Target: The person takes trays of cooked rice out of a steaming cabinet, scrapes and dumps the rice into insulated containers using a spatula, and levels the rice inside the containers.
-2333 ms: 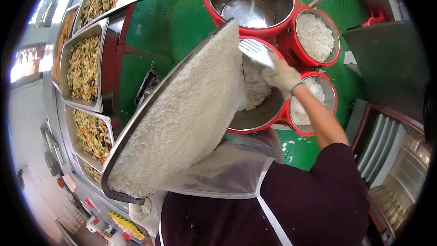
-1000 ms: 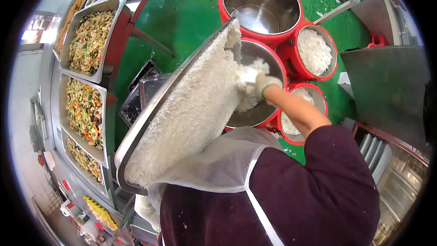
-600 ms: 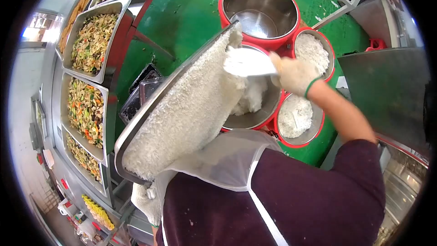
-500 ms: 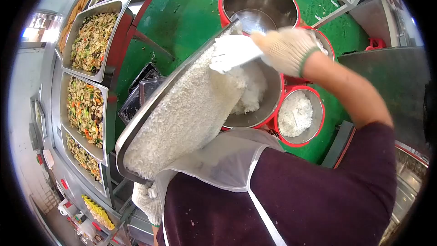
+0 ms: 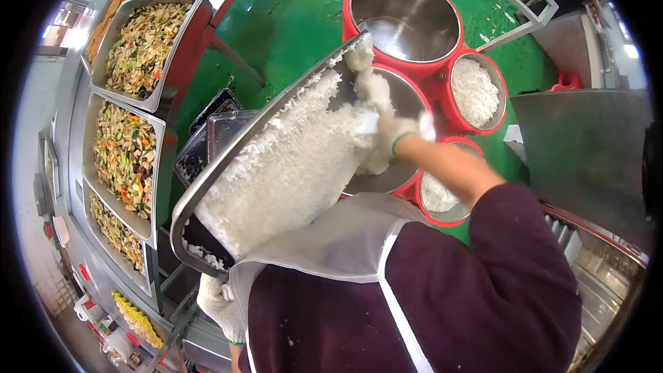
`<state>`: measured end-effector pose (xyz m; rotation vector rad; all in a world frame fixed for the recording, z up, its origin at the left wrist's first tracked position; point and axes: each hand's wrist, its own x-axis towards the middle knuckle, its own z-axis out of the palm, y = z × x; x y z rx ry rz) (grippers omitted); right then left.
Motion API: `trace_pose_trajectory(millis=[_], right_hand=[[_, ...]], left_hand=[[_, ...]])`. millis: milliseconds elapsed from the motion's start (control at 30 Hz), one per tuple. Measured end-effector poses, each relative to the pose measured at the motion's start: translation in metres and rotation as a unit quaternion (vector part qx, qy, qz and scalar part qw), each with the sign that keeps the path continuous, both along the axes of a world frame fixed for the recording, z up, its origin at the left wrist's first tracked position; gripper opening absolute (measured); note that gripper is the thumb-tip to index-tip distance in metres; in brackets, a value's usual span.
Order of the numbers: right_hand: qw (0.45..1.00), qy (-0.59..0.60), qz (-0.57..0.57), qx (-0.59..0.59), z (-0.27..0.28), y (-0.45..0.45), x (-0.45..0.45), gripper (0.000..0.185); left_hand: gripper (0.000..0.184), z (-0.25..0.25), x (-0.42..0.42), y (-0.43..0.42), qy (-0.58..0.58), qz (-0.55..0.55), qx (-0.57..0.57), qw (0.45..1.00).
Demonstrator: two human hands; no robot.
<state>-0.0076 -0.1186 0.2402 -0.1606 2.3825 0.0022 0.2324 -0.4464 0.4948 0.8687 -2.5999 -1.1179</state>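
Shows a downward view past a maroon sleeve and sheer apron. At 2 o'clock, wraps a gloved right grip, slightly blurred, around a white paddle, blade among white rice. Most of the rice in a tilted metal tray stretching from 12 o'clock down to 8 o'clock, with clumps at the lip, just over a red-rimmed pot at 2 o'clock. At 7 o'clock, a gloved left grip beside the tray's lower corner; cannot tell whether spread or pressed together. At 1 o'clock, a larger red pot. Farther right, at 2 and 3 o'clock, smaller red pots containing rice. At 9 and 10 o'clock, metal pans of chopped vegetables. Beneath, a green floor.
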Motion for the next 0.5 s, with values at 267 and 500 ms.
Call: trace_pose_trajectory(millis=[267,500], right_hand=[[0.993,-0.027,-0.106,0.047,0.036,0.079,0.041,0.04],[0.988,0.061,0.135,-0.048,0.205,0.01,0.015,0.022]], left_hand=[[0.017,0.0,-0.035,-0.015,-0.001,0.032,0.002,0.999],[0.016,0.0,-0.037,-0.017,0.01,0.054,0.107,0.993]])
